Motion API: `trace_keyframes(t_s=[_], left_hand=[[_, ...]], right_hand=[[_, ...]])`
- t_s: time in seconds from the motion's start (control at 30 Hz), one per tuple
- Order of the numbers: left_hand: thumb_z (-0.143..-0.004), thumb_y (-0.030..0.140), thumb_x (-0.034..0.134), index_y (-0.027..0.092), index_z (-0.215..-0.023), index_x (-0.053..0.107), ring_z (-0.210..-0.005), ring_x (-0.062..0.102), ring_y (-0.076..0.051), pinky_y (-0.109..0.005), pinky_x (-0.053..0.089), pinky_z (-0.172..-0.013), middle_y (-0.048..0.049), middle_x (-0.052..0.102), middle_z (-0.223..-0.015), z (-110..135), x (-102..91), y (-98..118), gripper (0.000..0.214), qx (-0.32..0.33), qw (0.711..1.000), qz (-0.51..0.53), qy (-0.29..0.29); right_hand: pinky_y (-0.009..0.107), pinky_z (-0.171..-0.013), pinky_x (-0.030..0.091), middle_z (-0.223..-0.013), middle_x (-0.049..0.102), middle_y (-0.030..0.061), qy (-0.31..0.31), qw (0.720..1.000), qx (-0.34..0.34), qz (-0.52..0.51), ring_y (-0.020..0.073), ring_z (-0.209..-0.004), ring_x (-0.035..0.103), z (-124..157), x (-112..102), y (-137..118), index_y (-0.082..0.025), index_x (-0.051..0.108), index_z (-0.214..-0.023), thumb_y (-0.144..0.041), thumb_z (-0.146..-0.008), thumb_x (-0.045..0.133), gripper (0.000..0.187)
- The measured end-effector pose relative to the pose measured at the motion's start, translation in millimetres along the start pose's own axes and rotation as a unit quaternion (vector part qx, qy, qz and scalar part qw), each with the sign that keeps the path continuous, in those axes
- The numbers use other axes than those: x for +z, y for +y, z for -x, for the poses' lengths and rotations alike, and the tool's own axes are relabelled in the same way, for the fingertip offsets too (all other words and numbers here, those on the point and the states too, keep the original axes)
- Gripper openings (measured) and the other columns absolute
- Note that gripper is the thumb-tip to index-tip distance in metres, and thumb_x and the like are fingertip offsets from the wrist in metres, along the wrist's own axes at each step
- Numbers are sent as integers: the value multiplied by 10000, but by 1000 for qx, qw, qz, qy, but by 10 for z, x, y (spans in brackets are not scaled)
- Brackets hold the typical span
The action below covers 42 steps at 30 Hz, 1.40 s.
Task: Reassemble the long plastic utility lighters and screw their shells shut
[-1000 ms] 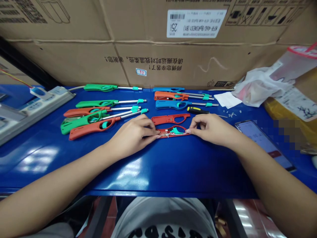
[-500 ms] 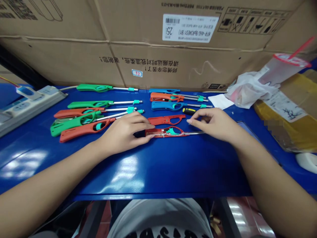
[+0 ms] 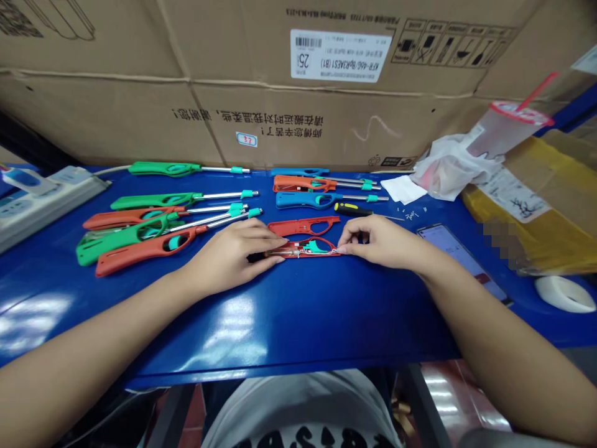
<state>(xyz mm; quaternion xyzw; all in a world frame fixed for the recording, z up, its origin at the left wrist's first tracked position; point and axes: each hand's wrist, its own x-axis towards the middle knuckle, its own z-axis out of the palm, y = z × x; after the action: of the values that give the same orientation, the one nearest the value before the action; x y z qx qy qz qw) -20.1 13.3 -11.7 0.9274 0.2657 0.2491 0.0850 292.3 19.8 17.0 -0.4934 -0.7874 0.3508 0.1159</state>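
Observation:
An opened red lighter half (image 3: 308, 249) with a teal trigger and small inner parts lies on the blue table (image 3: 298, 317). My left hand (image 3: 233, 252) rests on its left end, fingers curled and pressing it down. My right hand (image 3: 377, 239) pinches its right end between thumb and fingers. The matching empty red shell (image 3: 310, 225) lies just behind it.
Several green, red and blue long-nosed lighters (image 3: 153, 224) lie at the left and back. A black-and-yellow screwdriver (image 3: 354, 210) and small screws sit behind my right hand. A phone (image 3: 459, 255), plastic bags, a cup and a tape roll (image 3: 564, 292) are at right; a power strip (image 3: 41, 199) at left.
My right hand moved left from over the lighter's metal tube to its right end. The camera drifted, so the phone shows again at right. The left hand stayed on the lighter.

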Motion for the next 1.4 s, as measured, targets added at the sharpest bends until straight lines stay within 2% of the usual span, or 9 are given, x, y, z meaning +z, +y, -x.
trace_keyframes(t_s=[0.13, 0.3, 0.6, 0.8, 0.9, 1.0, 1.1, 1.3, 1.4], left_hand=[[-982, 316, 665, 207, -1201, 755, -959, 672, -209, -347, 574, -854, -61, 800, -1064, -3, -10, -27, 260, 4, 1000, -9, -2], [-982, 324, 664, 227, -1240, 739, -1006, 684, -221, -378, 562, -910, -73, 790, -1104, 3, -19, -49, 285, 30, 999, -21, 17], [-977, 354, 667, 221, -1008, 815, -787, 642, -163, -306, 537, -734, -41, 726, -833, -10, -4, -20, 201, -53, 997, 33, 35], [-963, 374, 685, 228, -989, 820, -789, 640, -162, -311, 541, -735, -29, 717, -817, -8, -48, 8, 200, -76, 996, 49, 19], [-974, 358, 667, 232, -999, 819, -793, 642, -169, -316, 534, -730, -33, 722, -821, -9, -92, 32, 198, -68, 997, 38, -7], [-989, 329, 646, 234, -1034, 812, -806, 643, -176, -316, 527, -733, -37, 718, -827, -6, -111, 52, 197, -58, 998, 18, -22], [-990, 301, 645, 231, -1052, 802, -814, 644, -175, -309, 519, -728, -33, 715, -843, 1, -106, 59, 182, -52, 998, 12, -26], [-979, 269, 662, 201, -1041, 799, -817, 642, -179, -310, 518, -734, -38, 710, -848, 10, -93, 65, 166, -44, 999, 16, -16], [-981, 273, 654, 194, -1030, 800, -814, 647, -187, -320, 527, -739, -47, 715, -852, 6, -94, 78, 173, -47, 999, 10, -18]], right_hand=[[279, -623, 404, -790, 737, 34, -8, 1000, 9, -8, 154, -689, 572, -13, 1, 2, -184, 747, -839, -339, -841, 660, 178], [278, -639, 420, -788, 727, 31, -1, 1000, -6, -4, 155, -700, 581, -18, -9, 41, -188, 742, -841, -354, -850, 651, 189], [279, -615, 417, -759, 721, 28, 7, 1000, -3, -2, 150, -669, 570, -25, 3, 64, -189, 734, -818, -372, -840, 667, 196], [292, -634, 446, -767, 723, 29, 7, 1000, -12, 9, 159, -684, 594, 3, 25, 21, -190, 724, -805, -327, -858, 656, 162], [328, -757, 510, -898, 727, 54, 47, 997, -61, 24, 187, -804, 638, 10, 96, -1, -194, 744, -934, -321, -883, 671, 156], [397, -932, 507, -1079, 690, 95, 111, 980, -150, 65, 225, -998, 632, -11, 213, -13, -214, 740, -1126, -314, -940, 654, 228], [432, -959, 486, -1112, 651, 101, 121, 962, -217, 116, 237, -1054, 603, -50, 325, 2, -252, 746, -1200, -304, -991, 609, 255], [422, -885, 484, -1097, 636, 101, 120, 958, -222, 138, 233, -1001, 578, -86, 416, 27, -240, 778, -1163, -310, -1012, 586, 255], [424, -887, 468, -1110, 646, 97, 120, 953, -222, 170, 235, -1007, 575, -65, 416, -7, -268, 788, -1135, -310, -1027, 560, 256]])
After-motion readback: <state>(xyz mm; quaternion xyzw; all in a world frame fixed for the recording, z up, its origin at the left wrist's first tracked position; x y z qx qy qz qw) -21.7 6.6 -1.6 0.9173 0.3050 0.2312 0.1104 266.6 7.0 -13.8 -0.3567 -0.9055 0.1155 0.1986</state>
